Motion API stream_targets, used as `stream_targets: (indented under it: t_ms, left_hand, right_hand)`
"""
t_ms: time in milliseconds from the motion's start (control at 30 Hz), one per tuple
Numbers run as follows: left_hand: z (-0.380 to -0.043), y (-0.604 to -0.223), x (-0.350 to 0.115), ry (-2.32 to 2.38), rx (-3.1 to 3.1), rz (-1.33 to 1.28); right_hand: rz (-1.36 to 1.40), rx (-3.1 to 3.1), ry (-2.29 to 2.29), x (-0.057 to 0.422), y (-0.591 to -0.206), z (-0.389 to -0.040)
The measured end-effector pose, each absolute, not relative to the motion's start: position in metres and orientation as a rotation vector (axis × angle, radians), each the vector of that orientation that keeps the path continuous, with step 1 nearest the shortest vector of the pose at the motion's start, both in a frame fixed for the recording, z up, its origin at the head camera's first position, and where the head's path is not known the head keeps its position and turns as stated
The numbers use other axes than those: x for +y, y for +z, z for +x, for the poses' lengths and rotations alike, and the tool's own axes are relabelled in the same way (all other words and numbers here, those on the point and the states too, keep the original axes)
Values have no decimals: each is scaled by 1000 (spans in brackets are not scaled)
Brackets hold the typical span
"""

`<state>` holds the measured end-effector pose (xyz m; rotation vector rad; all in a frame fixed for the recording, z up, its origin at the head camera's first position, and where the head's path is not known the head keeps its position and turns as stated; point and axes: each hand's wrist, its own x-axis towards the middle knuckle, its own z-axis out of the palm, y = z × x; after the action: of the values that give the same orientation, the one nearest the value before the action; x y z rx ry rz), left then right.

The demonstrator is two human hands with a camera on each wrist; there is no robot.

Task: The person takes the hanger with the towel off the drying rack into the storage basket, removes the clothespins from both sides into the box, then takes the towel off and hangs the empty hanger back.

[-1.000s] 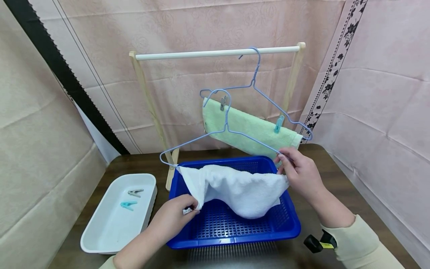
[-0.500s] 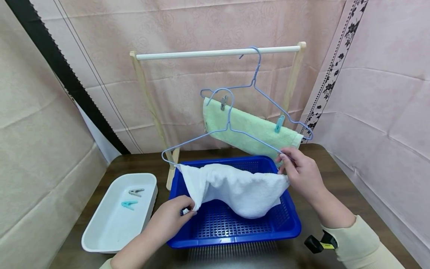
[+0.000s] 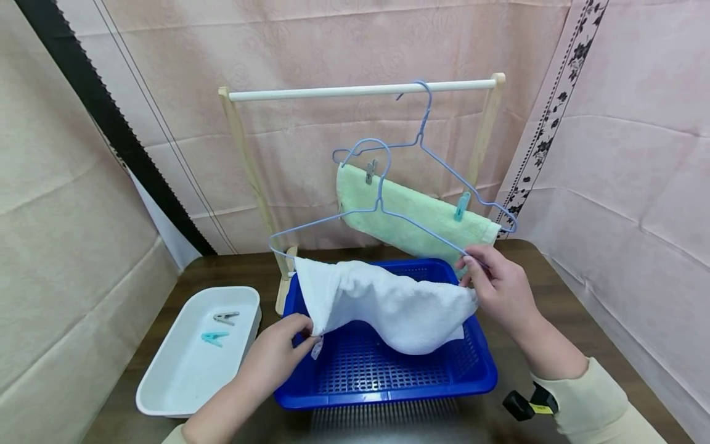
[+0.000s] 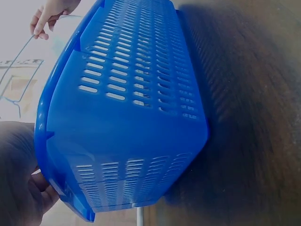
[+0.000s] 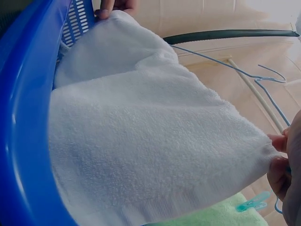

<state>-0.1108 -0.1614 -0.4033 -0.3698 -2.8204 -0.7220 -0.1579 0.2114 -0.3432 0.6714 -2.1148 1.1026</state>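
A person works a white towel (image 3: 383, 302) over the lower wire of a hanger (image 3: 380, 200), above a blue basket (image 3: 385, 398) on a wooden counter (image 3: 222, 268). The fingers of the left hand (image 3: 280, 351) are pinched together on the towel's lower left edge, a small tag (image 3: 317, 348) dangling beside them, apparently to draw the cloth down flat and tug out its folds. The fingers of the right hand (image 3: 501, 283) are closed on the right end of the hanger and, as the right wrist view shows, on a corner of the towel too; a single grip seems to steady the wire and stop the cloth from sliding. The hook points up, caught on nothing, so the hands appear to bear the whole load. The basket sits directly below, likely so that a dropped corner lands inside it. Behind, a green towel (image 3: 399, 216) hangs at a slant from a second hanger (image 3: 427, 114) on the rail (image 3: 310, 94), held by a grey peg (image 3: 370, 172) and a teal peg (image 3: 461, 206), presumably against slipping. At left, loose pegs (image 3: 213, 338), one of each colour, lie in a white tray (image 3: 183, 376), handy for the left hand.
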Motion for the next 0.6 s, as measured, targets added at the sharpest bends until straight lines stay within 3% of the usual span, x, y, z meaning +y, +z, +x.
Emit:
stream_targets:
  t_ms: [200, 600]
  left_hand:
    - [-116, -403, -165, -785, -2750, -397]
    - [-128, -397, -180, -1094, -2719, -169]
  right_hand:
    - [702, -2080, 1074, 211, -342, -157]
    - [752, -2055, 1043, 210, -340, -155]
